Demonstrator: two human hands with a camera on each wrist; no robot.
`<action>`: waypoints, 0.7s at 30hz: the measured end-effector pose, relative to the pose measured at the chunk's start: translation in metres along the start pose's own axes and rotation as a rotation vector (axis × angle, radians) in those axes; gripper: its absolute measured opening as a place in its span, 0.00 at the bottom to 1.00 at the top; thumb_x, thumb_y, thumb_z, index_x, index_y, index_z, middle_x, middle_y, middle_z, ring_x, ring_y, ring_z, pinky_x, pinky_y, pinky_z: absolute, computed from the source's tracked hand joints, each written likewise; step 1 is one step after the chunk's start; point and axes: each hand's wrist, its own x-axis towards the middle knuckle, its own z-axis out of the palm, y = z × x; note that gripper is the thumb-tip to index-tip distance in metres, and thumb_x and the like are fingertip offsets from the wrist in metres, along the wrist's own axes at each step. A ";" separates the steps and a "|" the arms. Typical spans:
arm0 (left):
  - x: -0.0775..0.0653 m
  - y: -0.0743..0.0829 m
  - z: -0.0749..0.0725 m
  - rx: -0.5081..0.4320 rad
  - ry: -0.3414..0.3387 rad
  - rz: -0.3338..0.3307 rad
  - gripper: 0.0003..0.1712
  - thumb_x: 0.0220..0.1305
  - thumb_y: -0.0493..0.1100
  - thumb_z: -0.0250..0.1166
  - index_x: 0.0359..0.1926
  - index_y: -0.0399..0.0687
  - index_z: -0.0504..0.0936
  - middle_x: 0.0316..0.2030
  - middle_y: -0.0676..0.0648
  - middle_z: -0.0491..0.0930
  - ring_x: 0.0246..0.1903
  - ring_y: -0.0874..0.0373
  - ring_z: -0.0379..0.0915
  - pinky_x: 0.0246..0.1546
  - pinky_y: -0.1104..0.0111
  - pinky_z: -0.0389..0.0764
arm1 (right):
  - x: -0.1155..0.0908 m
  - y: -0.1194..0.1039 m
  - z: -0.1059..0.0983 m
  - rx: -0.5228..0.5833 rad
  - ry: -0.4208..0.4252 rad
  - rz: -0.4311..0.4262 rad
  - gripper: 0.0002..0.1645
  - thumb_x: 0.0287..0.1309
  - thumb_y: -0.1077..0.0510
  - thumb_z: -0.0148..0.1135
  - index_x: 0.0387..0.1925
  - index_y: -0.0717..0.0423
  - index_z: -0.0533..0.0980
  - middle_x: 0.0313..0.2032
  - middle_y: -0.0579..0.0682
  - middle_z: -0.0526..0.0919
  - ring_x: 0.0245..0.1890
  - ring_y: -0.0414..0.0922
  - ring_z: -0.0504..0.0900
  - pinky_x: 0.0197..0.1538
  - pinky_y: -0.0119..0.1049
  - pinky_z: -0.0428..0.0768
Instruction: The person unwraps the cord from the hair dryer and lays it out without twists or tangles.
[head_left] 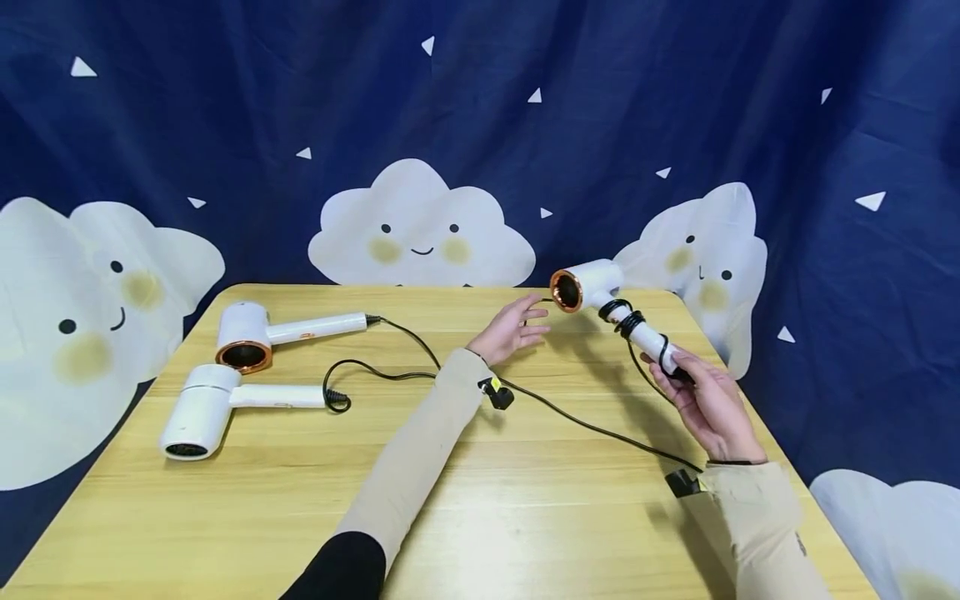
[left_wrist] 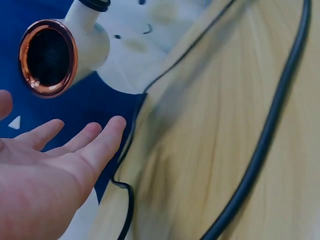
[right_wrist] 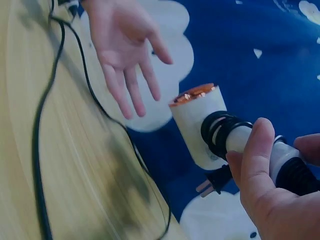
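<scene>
My right hand (head_left: pixel 708 400) grips a white hair dryer (head_left: pixel 596 283) by the bottom of its handle, holding it tilted above the table's right side. Black cord (right_wrist: pixel 220 131) is wound round the handle, and a two-pin plug (right_wrist: pixel 218 179) shows beside the dryer's head. The copper-rimmed round end (left_wrist: pixel 48 57) faces toward my left hand (head_left: pixel 510 331). That hand is held out with its fingers spread, just short of the dryer, and nothing is in it.
Two more white hair dryers lie on the table's left, one copper-rimmed (head_left: pixel 243 333), the other (head_left: pixel 202 412) nearer me. Their black cords (head_left: pixel 405 375) run toward the middle, and a cord (head_left: pixel 600 429) crosses under my left arm. A blue cloud-patterned curtain (head_left: pixel 480 100) hangs behind.
</scene>
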 end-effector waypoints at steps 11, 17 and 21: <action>-0.034 0.024 -0.019 -0.149 0.001 0.057 0.37 0.83 0.62 0.41 0.82 0.50 0.55 0.79 0.36 0.57 0.75 0.31 0.59 0.77 0.47 0.62 | 0.009 0.022 0.004 -0.179 -0.109 0.043 0.17 0.79 0.65 0.47 0.55 0.62 0.82 0.50 0.60 0.89 0.50 0.46 0.90 0.54 0.31 0.85; -0.059 0.032 -0.034 -0.077 0.046 0.107 0.36 0.83 0.61 0.43 0.81 0.48 0.57 0.78 0.36 0.57 0.74 0.31 0.62 0.75 0.46 0.66 | 0.025 0.031 0.007 -0.231 -0.111 0.076 0.14 0.79 0.62 0.50 0.54 0.59 0.81 0.49 0.58 0.89 0.46 0.43 0.90 0.52 0.30 0.86; -0.078 0.037 -0.043 -0.039 0.079 0.141 0.36 0.83 0.60 0.42 0.80 0.47 0.57 0.77 0.35 0.59 0.73 0.31 0.63 0.75 0.46 0.66 | 0.035 0.035 0.014 -0.249 -0.122 0.095 0.14 0.79 0.61 0.51 0.55 0.56 0.81 0.49 0.56 0.89 0.44 0.42 0.90 0.51 0.29 0.86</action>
